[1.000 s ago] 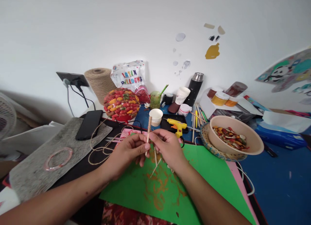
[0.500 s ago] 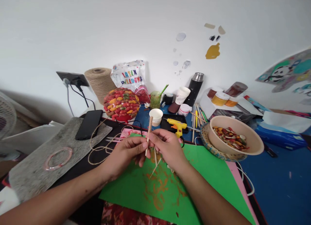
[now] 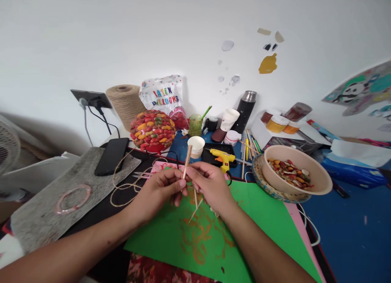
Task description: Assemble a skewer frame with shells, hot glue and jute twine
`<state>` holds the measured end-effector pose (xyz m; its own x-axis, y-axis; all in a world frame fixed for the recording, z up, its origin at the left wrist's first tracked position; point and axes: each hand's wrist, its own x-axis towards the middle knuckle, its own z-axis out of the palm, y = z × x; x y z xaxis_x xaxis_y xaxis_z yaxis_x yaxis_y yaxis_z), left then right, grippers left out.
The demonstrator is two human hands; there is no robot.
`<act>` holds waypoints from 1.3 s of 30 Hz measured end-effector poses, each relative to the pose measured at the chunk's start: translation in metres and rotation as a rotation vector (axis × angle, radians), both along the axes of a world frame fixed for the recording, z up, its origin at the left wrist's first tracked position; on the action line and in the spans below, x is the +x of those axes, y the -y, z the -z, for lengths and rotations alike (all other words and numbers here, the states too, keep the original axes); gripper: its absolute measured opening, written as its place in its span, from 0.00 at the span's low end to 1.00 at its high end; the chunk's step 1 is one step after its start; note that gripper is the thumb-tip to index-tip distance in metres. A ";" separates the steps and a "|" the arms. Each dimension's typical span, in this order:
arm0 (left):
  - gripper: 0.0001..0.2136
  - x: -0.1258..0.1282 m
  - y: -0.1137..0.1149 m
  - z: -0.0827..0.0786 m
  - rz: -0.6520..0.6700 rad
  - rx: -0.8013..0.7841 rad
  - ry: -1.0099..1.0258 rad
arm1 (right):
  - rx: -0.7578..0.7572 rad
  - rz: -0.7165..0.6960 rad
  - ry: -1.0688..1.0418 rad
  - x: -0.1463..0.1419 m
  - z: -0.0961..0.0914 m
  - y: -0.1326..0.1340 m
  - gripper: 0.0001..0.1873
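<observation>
My left hand (image 3: pixel 160 189) and my right hand (image 3: pixel 209 184) meet above a green paper sheet (image 3: pixel 259 230), both pinching a thin wooden stick (image 3: pixel 187 160) that stands nearly upright. The stick's upper part is wrapped in brown twine. My right hand also grips further thin sticks (image 3: pixel 195 203) that poke down from under its fingers. Loose twine (image 3: pixel 122 185) lies on the table left of my left hand. A yellow glue gun (image 3: pixel 222 156) rests just behind my right hand.
A twine spool (image 3: pixel 125 101), a seed-covered ball (image 3: pixel 152 130), a balloon packet (image 3: pixel 163 95), a paper cup (image 3: pixel 196 145), a flask (image 3: pixel 244 109) and paint jars (image 3: pixel 276 123) stand along the wall. A bowl of coloured seeds (image 3: pixel 295 173) sits right. A phone (image 3: pixel 112 155) lies left.
The stick has slid slightly upward between my fingers and its lower end is hidden behind them. Both hands stay in the same place.
</observation>
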<state>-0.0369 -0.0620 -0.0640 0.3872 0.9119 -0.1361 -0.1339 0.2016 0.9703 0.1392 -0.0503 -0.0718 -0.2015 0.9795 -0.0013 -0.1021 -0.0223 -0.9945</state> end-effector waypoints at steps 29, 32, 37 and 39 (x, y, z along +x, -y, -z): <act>0.24 0.001 0.002 -0.001 0.006 0.035 -0.092 | 0.103 0.046 0.092 -0.003 0.003 0.004 0.16; 0.24 0.002 0.002 0.001 0.002 0.031 -0.077 | 0.111 0.066 0.110 -0.003 0.004 0.004 0.16; 0.22 0.002 0.002 0.002 0.006 0.018 -0.020 | 0.090 0.057 0.087 -0.002 0.002 0.003 0.17; 0.22 0.002 0.003 0.002 0.004 -0.004 0.009 | 0.081 0.040 0.067 -0.002 0.001 0.002 0.17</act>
<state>-0.0347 -0.0648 -0.0662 0.3919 0.9098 -0.1365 -0.1422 0.2065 0.9681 0.1373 -0.0527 -0.0723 -0.1642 0.9842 0.0659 -0.0347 0.0610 -0.9975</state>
